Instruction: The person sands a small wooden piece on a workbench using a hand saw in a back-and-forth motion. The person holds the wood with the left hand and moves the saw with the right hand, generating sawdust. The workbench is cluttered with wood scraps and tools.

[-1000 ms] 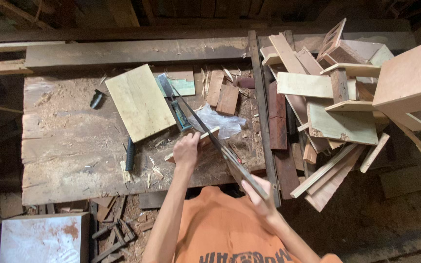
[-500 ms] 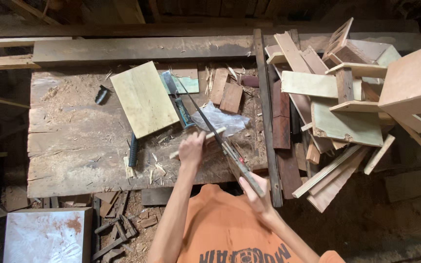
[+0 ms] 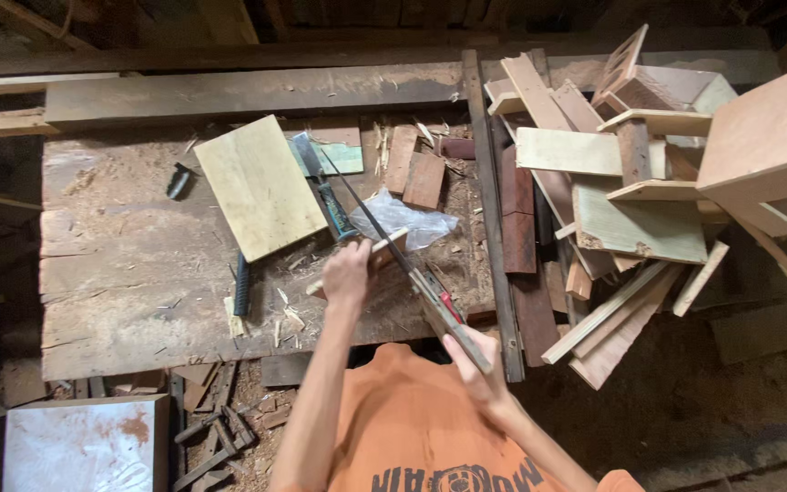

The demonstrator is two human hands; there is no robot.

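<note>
Work in hand: sawing a small wood strip (image 3: 384, 251) on the workbench (image 3: 120, 273); judged to be mid-cut, strip not yet parted.
Left hand (image 3: 348, 273): pressed down on the strip, fingers curled over it, pinning it to the bench top.
Right hand (image 3: 471, 360): closed around the wooden handle of the handsaw (image 3: 393, 251), near the front edge of the bench, just above the orange shirt (image 3: 403, 428).
Saw blade: long and thin, running slantwise from the handle up across the strip, tip reaching toward the pale board (image 3: 260, 185).
Strip position: lying slantwise at the middle front of the bench, partly under the left hand, just beside the crumpled plastic bag (image 3: 403, 219).
Around the cut: pale chips and sawdust (image 3: 284, 314) scattered on the bench, a dark file-like tool (image 3: 242, 284) to the left, a chisel with a green handle (image 3: 334, 205) behind.
Right of bench: heaped offcuts and panels (image 3: 630, 182), well apart from the hands.
Next move calls for: steady downward hold on the strip, left fingers kept clear of the blade line, even strokes along the same groove; judged risk is the short strip twisting or the freed end dropping.
</note>
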